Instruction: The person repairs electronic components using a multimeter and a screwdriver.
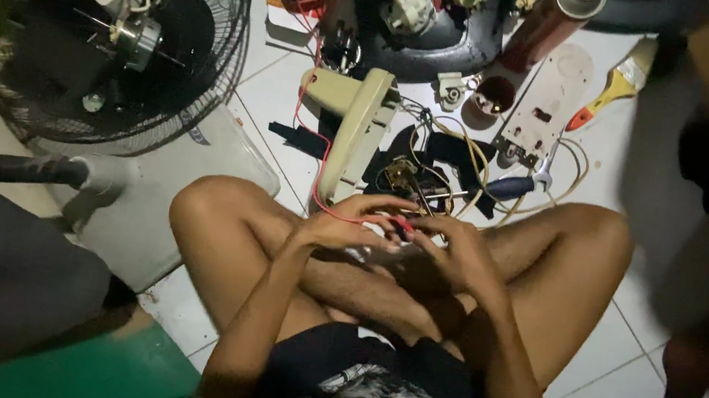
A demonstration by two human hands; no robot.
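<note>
Red wire (pixel 319 178): thin insulated lead, running from the beige fan housing (pixel 355 131) down to the fingers, its free end pinched where both hands meet above the crossed legs.

Left hand (pixel 348 227): fingers curled together and closed on the red wire end; whether anything else sits in the grip cannot be told, the light is too dim.

Right hand (pixel 452 250): fingers bent inward, tips touching those of the left hand, clamped on the same small red piece between them.

Items to the left of the fingers, well apart: black fan guard (pixel 114 21) with bare motor (pixel 135 39) at its centre, lying on a pale fan base (pixel 170 196).

Items just beyond the fingertips: the beige housing, upright on the white tiled floor (pixel 627 364); a tangle of yellowish cables (pixel 469 156) with a small brass-coloured part (pixel 400 174) beside it.

Items beyond and to the right of the fingers: blue-handled tool (pixel 509 187), pale flat plate (pixel 546 102), spray can (pixel 557 16), paintbrush (pixel 620 81) with an orange-red handle.

Handling note, as a judgement: the wire is fine and the light poor, so the work would go best with both sets of fingertips kept close to the wire end, the lead kept slack back to the housing, and no tug on its far connection.
</note>
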